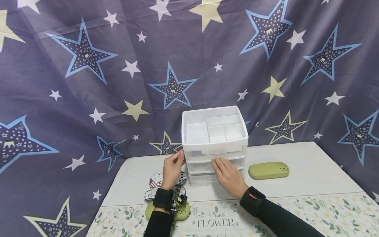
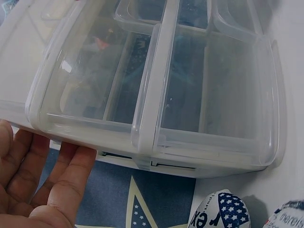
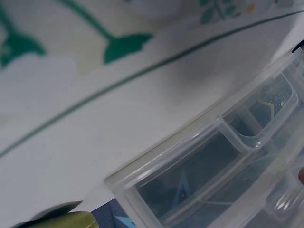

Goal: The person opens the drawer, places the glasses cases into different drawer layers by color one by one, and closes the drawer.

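Three clear drawers [image 1: 198, 180] sit beneath a white top tray [image 1: 214, 137] in the storage unit [image 1: 214, 147], which stands on the table [image 1: 299, 168] between the two hands. The left hand [image 1: 172, 168] has its fingers fairly straight against the unit's side wall, touching rather than gripping. The right hand [image 1: 228, 176] rests its fingertips on the front, around the middle drawer; whether they hook a clear pull [image 3: 284, 202] there, I cannot tell. The body looks like thin, stiff plastic: probably light, slick on its smooth faces, and likely to slide if one drawer is tugged without a steadying palm. The best hold is likely low on both side walls, since the drawers could slip out if the unit is tipped; the pulls suit single drawers, and their thin rims might crack if knocked. Above the right hand, the tray is split by low walls into compartments, in which I can make out no loose items. Dark cloth shows through the drawers beside the left fingers; any contents are unclear. Right of the right hand lies a green glasses case [image 1: 268, 170]; a second case [image 1: 182, 210] lies below the left hand, near some rounded printed bundles [image 1: 155, 180], their insides hidden.
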### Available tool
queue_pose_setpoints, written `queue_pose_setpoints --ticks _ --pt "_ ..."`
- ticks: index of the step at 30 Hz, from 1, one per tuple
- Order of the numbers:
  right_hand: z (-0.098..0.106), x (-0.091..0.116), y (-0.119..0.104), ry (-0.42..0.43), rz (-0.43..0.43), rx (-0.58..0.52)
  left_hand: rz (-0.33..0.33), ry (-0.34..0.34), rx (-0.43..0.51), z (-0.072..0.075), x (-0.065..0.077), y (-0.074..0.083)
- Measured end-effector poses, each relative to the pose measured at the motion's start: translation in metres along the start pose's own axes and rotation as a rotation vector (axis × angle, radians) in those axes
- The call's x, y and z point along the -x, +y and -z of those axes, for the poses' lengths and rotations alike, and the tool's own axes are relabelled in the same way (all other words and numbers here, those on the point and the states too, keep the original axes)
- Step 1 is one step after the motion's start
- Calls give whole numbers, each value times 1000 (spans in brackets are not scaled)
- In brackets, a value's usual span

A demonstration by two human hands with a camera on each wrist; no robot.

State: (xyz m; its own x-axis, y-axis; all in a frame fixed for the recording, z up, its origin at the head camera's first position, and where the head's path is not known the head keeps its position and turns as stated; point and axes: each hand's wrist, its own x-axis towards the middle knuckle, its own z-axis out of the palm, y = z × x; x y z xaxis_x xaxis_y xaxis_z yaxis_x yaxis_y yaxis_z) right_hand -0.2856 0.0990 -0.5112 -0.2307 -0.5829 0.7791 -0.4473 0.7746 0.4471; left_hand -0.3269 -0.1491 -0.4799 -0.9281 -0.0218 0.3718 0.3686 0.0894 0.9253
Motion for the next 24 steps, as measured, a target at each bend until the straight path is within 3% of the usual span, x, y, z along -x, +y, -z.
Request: queue_pose_setpoints --ticks 12,24 --pt "-6 -2 -1 4 6 74 -5 -5 10 0 0 0" --pt "-8 -5 0 -11 -2 78 18 -2 -6 -1 0 2"
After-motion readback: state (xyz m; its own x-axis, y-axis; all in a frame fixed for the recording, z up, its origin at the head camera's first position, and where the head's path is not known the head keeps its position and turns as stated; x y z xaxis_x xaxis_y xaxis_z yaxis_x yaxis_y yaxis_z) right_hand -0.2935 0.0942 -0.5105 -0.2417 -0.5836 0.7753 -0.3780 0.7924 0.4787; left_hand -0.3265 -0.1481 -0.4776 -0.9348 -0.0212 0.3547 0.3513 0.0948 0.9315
